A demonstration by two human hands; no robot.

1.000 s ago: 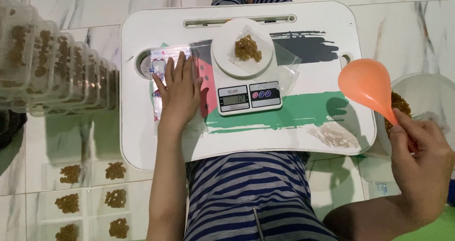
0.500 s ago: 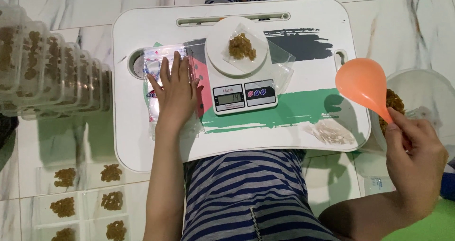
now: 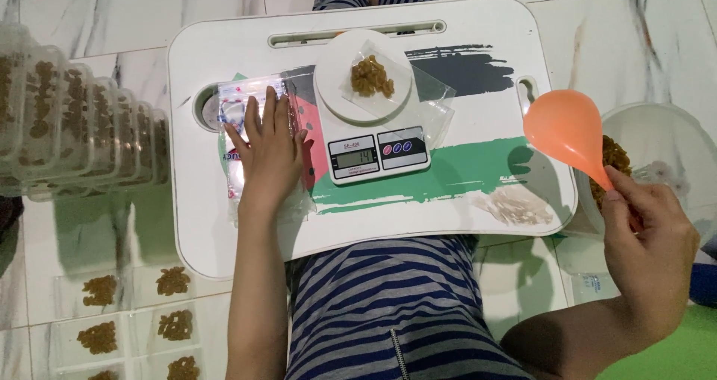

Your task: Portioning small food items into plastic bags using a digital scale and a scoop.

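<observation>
— So, where are the hands?

— Left hand [image 3: 270, 150] lies flat, fingers spread and straight, palm down on a stack of clear plastic bags [image 3: 246, 134] at the left of the white lap table [image 3: 224, 245]. It grips nothing, only presses on the bags.

— And the other?

— Right hand [image 3: 648, 234] is off the table's right edge, fingers curled tight around the handle of an orange plastic spoon [image 3: 564, 132], bowl raised toward the far side. Just beyond it sits a clear bowl [image 3: 672, 137] with brown dried fruit inside.

— What's on the table?

— A white kitchen scale [image 3: 373, 137] in the middle, just right of the left hand. On its round plate lies a small clear bag [image 3: 377, 74] holding a heap of the brown fruit. Near the right edge is a patch of pale crumbs [image 3: 515, 204].

— Elsewhere?

— Stacked clear containers [image 3: 75, 126] of the same fruit stand on the floor at the far left; filled flat bags [image 3: 134, 313] lie in rows near the left.
</observation>
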